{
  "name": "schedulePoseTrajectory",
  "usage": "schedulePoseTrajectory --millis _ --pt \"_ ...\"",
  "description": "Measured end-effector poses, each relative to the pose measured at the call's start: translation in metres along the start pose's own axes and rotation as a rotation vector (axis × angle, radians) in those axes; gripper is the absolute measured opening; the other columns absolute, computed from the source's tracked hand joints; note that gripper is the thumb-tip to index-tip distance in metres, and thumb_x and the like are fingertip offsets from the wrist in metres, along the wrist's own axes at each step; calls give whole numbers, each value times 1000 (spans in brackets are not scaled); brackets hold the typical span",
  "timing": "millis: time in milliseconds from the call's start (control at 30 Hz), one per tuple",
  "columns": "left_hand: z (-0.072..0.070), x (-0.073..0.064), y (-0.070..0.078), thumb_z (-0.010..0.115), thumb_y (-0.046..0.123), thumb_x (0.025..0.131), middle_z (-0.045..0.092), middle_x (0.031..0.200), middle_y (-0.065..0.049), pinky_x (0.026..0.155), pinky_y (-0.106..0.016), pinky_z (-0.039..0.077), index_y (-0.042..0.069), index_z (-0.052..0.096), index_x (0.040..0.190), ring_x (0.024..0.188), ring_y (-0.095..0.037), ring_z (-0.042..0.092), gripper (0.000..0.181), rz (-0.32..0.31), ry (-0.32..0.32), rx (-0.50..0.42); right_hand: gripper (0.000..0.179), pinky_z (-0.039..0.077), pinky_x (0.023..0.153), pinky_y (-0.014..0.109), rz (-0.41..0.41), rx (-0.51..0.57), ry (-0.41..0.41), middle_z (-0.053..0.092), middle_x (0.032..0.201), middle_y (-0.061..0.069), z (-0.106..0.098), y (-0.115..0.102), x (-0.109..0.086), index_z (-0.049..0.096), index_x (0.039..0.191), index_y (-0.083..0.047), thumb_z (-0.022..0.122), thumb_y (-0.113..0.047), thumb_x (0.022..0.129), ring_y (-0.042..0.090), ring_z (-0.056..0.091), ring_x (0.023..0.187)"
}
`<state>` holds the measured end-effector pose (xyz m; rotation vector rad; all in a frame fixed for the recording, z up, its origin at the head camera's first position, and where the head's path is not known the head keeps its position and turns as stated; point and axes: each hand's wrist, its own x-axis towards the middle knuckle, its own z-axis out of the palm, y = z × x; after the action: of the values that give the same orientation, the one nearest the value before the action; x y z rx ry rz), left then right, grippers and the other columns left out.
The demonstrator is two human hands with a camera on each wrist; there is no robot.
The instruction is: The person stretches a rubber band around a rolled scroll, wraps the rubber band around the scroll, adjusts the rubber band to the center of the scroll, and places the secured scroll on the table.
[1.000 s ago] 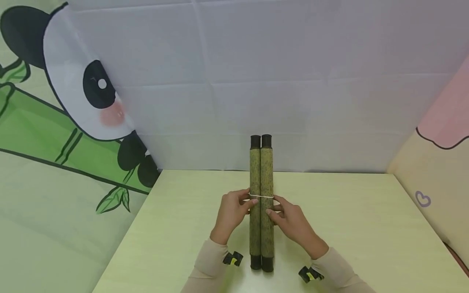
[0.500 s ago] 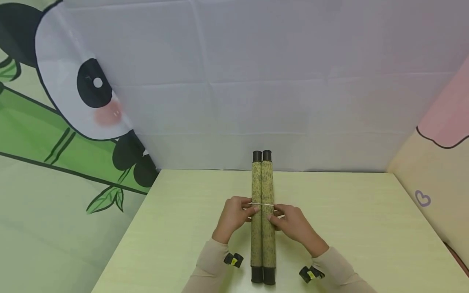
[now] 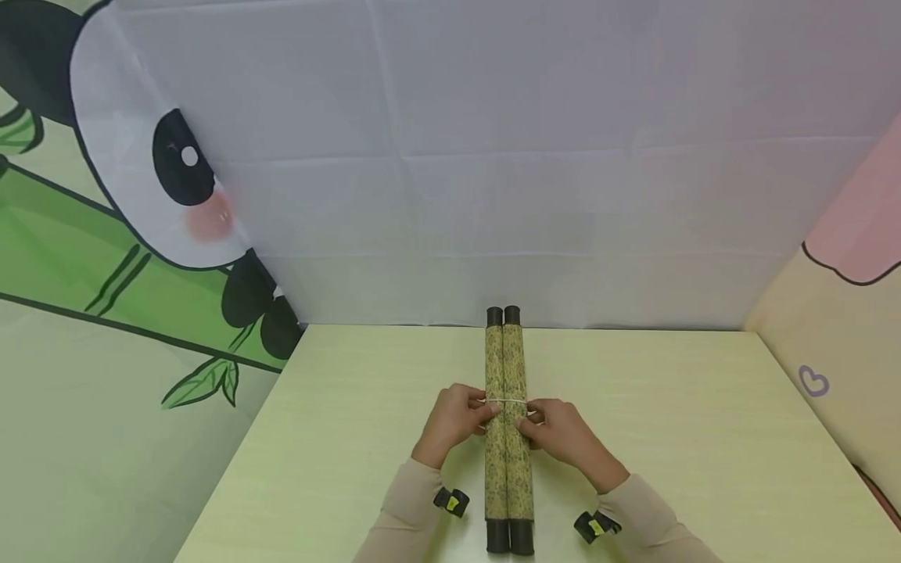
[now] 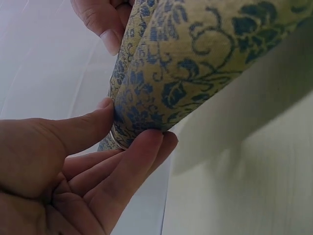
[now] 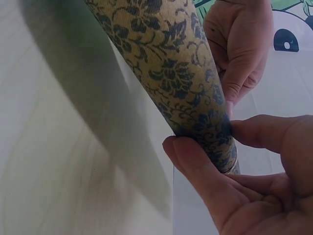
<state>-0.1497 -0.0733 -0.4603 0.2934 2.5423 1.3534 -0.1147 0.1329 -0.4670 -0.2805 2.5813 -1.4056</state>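
A rolled scroll (image 3: pixel 496 469), made of two parallel rolls with black end caps (image 3: pixel 522 537), is held upright in the middle of the head view. A thin white band (image 3: pixel 514 401) crosses both rolls. My left hand (image 3: pixel 454 418) pinches the left roll at the band, thumb in front and fingers behind. On the other side my right hand (image 3: pixel 566 434) pinches the right roll at about the same height. Both wrist views show blue floral patterning on the yellowish cloth (image 4: pixel 190 68) (image 5: pixel 171 73). The scroll's back is hidden in the head view.
Below lies a pale wooden table (image 3: pixel 338 407), on which the scroll casts a shadow (image 5: pixel 107 127) set apart from it. White cloth (image 3: pixel 493 156) hangs behind. A panda-printed sheet (image 3: pixel 134 180) covers the left side, and a pink and cream one (image 3: pixel 831 313) the right.
The scroll has moved down in the head view, its upper ends nearer the table's back edge. Both hands have come down slightly with it, keeping their hold.
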Motion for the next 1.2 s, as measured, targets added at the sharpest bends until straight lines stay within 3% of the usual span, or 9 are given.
schedulePoseTrajectory --millis 300,500,767,967,1200 --pt "4 -1 -9 73 19 96 74 104 -22 71 -41 61 -13 62 127 68 -22 74 46 -33 -62 2 37 57 65 39 5 -66 -39 75 85 10 3 3 -1 67 118 11 70 -18 95 18 71 65" --pt "7 -3 -11 75 20 95 75 98 -21 72 -44 60 -14 63 126 66 -23 74 47 -50 -65 2 18 49 54 33 2 -101 -57 71 72 4 7 7 -1 71 92 0 68 -17 95 20 69 61" --pt "11 -4 -13 76 26 94 75 91 -15 80 -49 59 -13 64 124 63 -19 73 50 -71 -67 62 20 41 52 30 35 -153 -44 64 63 -1 11 10 -2 66 75 -8 66 -18 93 14 59 54" --pt "14 -3 -14 76 25 94 75 90 -16 83 -51 57 -14 64 124 64 -18 72 50 -56 -80 78 22 41 52 29 52 -175 -37 61 60 -1 12 13 0 66 73 -10 66 -18 93 13 55 52" --pt "18 -1 -16 75 23 95 76 89 -14 74 -44 60 -11 67 122 63 -20 72 45 -15 -67 108 25 38 51 28 51 -199 -23 57 56 -3 11 17 3 66 71 -11 64 -18 94 13 50 50"
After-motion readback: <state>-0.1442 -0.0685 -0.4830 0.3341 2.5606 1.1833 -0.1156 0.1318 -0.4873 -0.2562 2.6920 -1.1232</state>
